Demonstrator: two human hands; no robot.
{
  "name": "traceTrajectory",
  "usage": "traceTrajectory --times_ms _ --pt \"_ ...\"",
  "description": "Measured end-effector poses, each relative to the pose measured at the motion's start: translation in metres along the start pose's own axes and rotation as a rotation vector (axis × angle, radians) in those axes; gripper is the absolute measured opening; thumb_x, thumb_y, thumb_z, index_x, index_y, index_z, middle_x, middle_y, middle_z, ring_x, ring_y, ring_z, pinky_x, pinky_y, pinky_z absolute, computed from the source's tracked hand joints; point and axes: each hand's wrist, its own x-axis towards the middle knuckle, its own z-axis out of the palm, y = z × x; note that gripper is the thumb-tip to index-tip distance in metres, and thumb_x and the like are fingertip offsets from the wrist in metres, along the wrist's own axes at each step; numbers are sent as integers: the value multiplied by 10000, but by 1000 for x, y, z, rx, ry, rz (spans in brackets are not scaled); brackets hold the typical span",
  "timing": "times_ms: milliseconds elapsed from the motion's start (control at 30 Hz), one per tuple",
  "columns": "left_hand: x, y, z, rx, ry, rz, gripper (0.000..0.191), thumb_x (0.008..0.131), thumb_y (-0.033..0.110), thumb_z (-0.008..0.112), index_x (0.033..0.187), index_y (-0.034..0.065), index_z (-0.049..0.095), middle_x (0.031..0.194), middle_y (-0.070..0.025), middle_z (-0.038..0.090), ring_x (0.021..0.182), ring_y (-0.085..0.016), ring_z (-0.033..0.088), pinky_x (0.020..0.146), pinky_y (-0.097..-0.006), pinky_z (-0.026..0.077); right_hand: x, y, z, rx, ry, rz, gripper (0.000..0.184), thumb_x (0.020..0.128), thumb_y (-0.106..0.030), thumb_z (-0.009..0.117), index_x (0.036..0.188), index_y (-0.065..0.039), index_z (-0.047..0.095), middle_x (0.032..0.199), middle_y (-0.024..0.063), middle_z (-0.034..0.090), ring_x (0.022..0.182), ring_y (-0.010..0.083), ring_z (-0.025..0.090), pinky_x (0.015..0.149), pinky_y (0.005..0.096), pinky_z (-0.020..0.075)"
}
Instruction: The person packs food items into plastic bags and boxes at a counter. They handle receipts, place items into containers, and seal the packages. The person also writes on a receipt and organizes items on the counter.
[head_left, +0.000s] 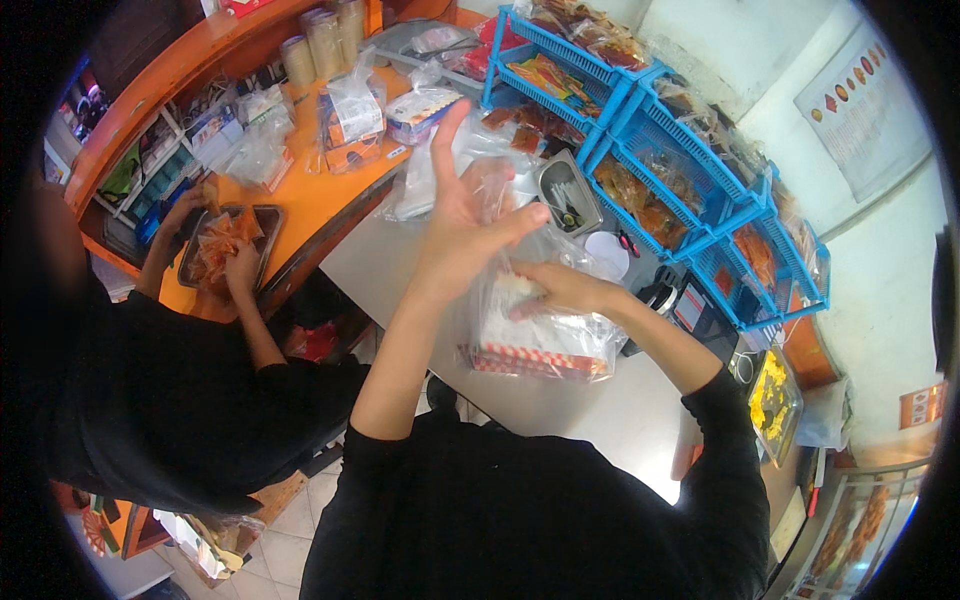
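Observation:
A clear plastic bag (551, 247) lies on the grey worktop in front of me, holding a stack of white paper packaging (551, 326) with red-and-white striped edges. My right hand (566, 289) rests over the stack, thumb and fingers apart. Whether it is inside the bag or grips anything is hard to see. Raised above the bag's far left side, my left hand (469, 225) has its index finger pointing up and its thumb stretched to the right. Loose plastic film shows just behind the left hand, and its other fingers are blurred.
Blue plastic racks (660, 172) with packaged food stand behind the worktop (570, 405). Beside them sits a metal container (568, 191) with utensils. At left, a co-worker's hands (244, 266) handle orange packets over a tray (274, 217). A yellow-food tray (776, 405) is at right.

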Motion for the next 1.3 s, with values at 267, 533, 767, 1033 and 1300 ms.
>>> traceTrajectory --times_ms 267,533,767,1033,1300 --pt "13 89 15 1227 -518 69 704 768 8 640 1438 176 504 905 -133 630 807 -237 636 720 -361 512 -74 -30 -50 -81 -28 33 787 941 -499 628 1554 -115 319 1607 191 297 1461 363 327 1202 462 263" --pt "8 53 49 436 -503 -172 629 798 1 679 1399 103 523 947 -69 663 769 -171 636 730 -332 517 -35 17 -4 172 -44 482 845 963 -717 335 1455 -50 495 1589 221 322 1469 377 306 1183 466 279" --pt "-8 19 6 557 -276 -90 417 848 -20 671 1258 43 629 1108 -44 673 886 -78 621 777 -256 510 0 29 -9 -203 -52 559 766 937 -662 481 1363 -37 596 1431 269 504 1343 393 472 1105 486 373" --pt "-41 -13 -38 183 144 -271 286 923 7 638 1209 14 637 1168 -27 647 990 -85 602 736 -230 498 56 -11 -164 201 235 -60 184 840 -52 532 886 -25 708 818 53 697 801 151 656 619 320 543" --pt "-64 -9 -76 184 129 -374 286 928 31 662 1213 28 627 1162 -29 638 1011 -83 600 780 -223 492 231 179 -68 -1116 752 396 246 816 -159 691 1037 -51 695 1036 171 659 902 329 691 759 443 566"
